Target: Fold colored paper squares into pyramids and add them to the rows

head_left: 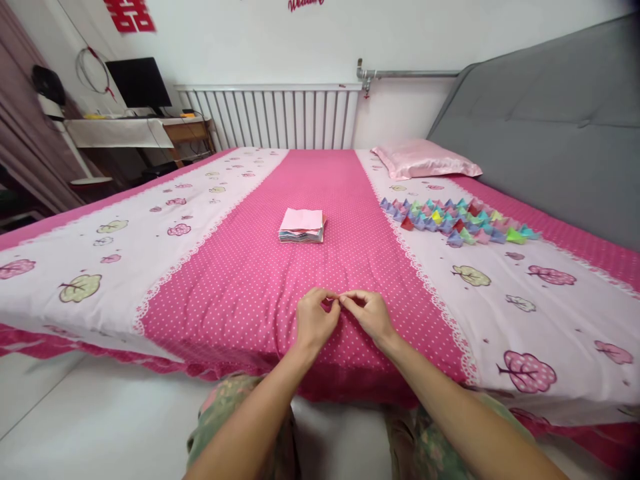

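Note:
Close to the bed's front edge, my left hand (316,319) and my right hand (369,316) meet fingertip to fingertip. Both are closed in a pinch over the pink dotted sheet. Whatever lies between the fingers is too small and too hidden to make out. Beyond them, in the middle of the bed, sits a stack of square paper sheets (302,224), pink on top with other colours below. To the right, several small folded paper pieces (453,220) in blue, purple, green, red, yellow and pink stand in rows.
A pink pillow (425,159) lies at the far right, by the grey padded headboard (550,113). Behind the bed are a white radiator (270,117) and a pipe (415,74). A desk (120,132) with a monitor (139,83) stands at the far left.

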A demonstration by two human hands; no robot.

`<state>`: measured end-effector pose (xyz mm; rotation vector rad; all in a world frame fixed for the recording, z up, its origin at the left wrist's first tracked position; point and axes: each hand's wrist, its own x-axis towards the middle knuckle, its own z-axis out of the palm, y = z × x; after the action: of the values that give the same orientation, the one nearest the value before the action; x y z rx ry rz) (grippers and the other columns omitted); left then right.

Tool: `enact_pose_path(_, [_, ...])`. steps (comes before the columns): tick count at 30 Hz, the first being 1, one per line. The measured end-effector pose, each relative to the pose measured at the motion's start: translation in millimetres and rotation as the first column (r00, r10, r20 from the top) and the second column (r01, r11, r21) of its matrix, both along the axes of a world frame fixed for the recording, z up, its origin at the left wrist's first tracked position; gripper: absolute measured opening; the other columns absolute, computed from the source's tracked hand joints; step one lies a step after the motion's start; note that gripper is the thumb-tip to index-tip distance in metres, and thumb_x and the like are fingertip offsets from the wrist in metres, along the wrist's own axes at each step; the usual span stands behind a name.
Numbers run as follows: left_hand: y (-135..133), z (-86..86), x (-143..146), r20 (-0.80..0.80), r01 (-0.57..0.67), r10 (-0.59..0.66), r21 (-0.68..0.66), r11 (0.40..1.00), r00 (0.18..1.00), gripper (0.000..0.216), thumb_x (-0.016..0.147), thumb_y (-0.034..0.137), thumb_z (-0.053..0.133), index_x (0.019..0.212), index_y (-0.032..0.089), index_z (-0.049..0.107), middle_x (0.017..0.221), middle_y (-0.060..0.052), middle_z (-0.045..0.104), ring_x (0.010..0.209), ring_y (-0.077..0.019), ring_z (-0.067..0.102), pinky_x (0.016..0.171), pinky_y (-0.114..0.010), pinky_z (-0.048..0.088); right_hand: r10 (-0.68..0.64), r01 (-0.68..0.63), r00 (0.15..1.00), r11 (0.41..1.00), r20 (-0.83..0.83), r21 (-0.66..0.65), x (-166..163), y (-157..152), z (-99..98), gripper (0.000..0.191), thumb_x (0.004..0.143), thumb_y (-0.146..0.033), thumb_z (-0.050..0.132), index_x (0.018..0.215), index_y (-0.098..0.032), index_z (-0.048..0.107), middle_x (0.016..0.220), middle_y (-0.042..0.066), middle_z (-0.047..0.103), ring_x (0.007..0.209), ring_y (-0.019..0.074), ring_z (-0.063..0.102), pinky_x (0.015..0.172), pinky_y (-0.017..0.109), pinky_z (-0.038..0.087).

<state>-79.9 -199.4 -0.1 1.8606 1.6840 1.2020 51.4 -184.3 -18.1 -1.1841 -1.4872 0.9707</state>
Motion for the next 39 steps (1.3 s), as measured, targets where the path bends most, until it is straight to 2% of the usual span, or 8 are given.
enact_pose_path(5, [1, 0.7, 0, 0.003, -0.001, 0.001, -0.034, 0.999, 1.000, 0.012, 0.074, 0.016, 0.055, 0.075, 0.016, 0.066, 0.072, -0.002, 0.066, 0.062, -0.0102, 0.057, 0.062, -0.023, 0.046, -0.037, 0.037, 0.999, 0.999, 0.006, 0.014, -3, 0, 1.5, 0.021, 0.075, -0.031, 0.057, 0.080, -0.017, 0.072, 0.079, 0.007, 0.073, 0.073, 0.0202, 0.067, 0.072, 0.034, 0.052])
enact_pose_path(9, [20, 9.9, 6, -0.031, 0.024, -0.024, -0.018, 1.000, 0.999, 0.013, 0.075, 0.016, 0.053, 0.076, 0.016, 0.067, 0.072, -0.002, 0.067, 0.062, -0.0104, 0.058, 0.062, -0.023, 0.046, -0.106, 0.105, 0.994, 0.994, 0.009, 0.038, 0, 13, 12.1, 0.021, 0.075, -0.031, 0.056, 0.079, -0.018, 0.072, 0.078, 0.007, 0.072, 0.073, 0.0206, 0.067, 0.071, 0.034, 0.052])
enact_pose_path(16, [110, 47.7, 48, -0.112, 0.076, -0.068, 0.068, 0.995, 0.991, 0.015, 0.072, 0.019, 0.054, 0.074, 0.016, 0.069, 0.071, -0.003, 0.068, 0.064, -0.0119, 0.059, 0.064, -0.024, 0.045, -0.220, 0.212, 0.974, 0.969, 0.052, 0.129, 39, 89, 55.1, 0.021, 0.072, -0.033, 0.058, 0.077, -0.016, 0.071, 0.077, 0.007, 0.073, 0.075, 0.0208, 0.067, 0.074, 0.032, 0.051])
enact_pose_path(19, [158, 53.4, 72, -0.129, 0.093, -0.084, 0.069, 0.993, 0.988, 0.017, 0.070, 0.018, 0.054, 0.075, 0.017, 0.071, 0.071, -0.004, 0.069, 0.065, -0.0133, 0.060, 0.066, -0.025, 0.044, -0.274, 0.260, 0.958, 0.954, 0.079, 0.149, 60, 134, 59.0, 0.022, 0.071, -0.033, 0.057, 0.075, -0.017, 0.071, 0.076, 0.007, 0.073, 0.075, 0.0217, 0.067, 0.074, 0.033, 0.050])
enact_pose_path(22, [201, 44.2, 89, -0.136, 0.100, -0.095, 0.030, 0.995, 0.986, 0.016, 0.068, 0.017, 0.056, 0.072, 0.016, 0.071, 0.065, -0.006, 0.068, 0.061, -0.0150, 0.060, 0.063, -0.026, 0.044, -0.292, 0.276, 0.949, 0.951, 0.119, 0.138, 77, 178, 44.1, 0.021, 0.070, -0.032, 0.057, 0.073, -0.016, 0.071, 0.075, 0.007, 0.073, 0.074, 0.0228, 0.067, 0.073, 0.034, 0.049])
enact_pose_path(27, [246, 6.2, 98, -0.116, 0.092, -0.097, -0.052, 0.994, 0.988, 0.016, 0.067, 0.014, 0.054, 0.071, 0.014, 0.071, 0.065, -0.007, 0.068, 0.060, -0.0151, 0.060, 0.061, -0.026, 0.043, -0.257, 0.246, 0.950, 0.966, 0.179, 0.080, 89, 224, 3.5, 0.020, 0.069, -0.030, 0.055, 0.070, -0.017, 0.071, 0.072, 0.005, 0.073, 0.071, 0.0223, 0.067, 0.067, 0.032, 0.049])
enact_pose_path(32, [257, -21.4, 100, -0.101, 0.098, -0.107, -0.093, 0.991, 0.989, 0.016, 0.068, 0.014, 0.053, 0.072, 0.016, 0.069, 0.066, -0.003, 0.067, 0.058, -0.0121, 0.057, 0.060, -0.024, 0.042, -0.248, 0.250, 0.947, 0.968, 0.206, 0.015, 89, 232, -15.5, 0.022, 0.073, -0.029, 0.051, 0.073, -0.019, 0.071, 0.074, 0.004, 0.073, 0.072, 0.0221, 0.067, 0.068, 0.032, 0.048])
enact_pose_path(39, [256, -19.8, 103, -0.075, 0.071, -0.078, -0.083, 0.994, 0.994, 0.013, 0.069, 0.014, 0.054, 0.069, 0.018, 0.066, 0.065, -0.001, 0.065, 0.057, -0.0111, 0.055, 0.059, -0.023, 0.041, -0.197, 0.203, 0.976, 0.977, 0.094, -0.066, 94, 236, -18.5, 0.020, 0.075, -0.028, 0.051, 0.073, -0.020, 0.070, 0.076, 0.003, 0.072, 0.072, 0.0207, 0.066, 0.068, 0.029, 0.049])
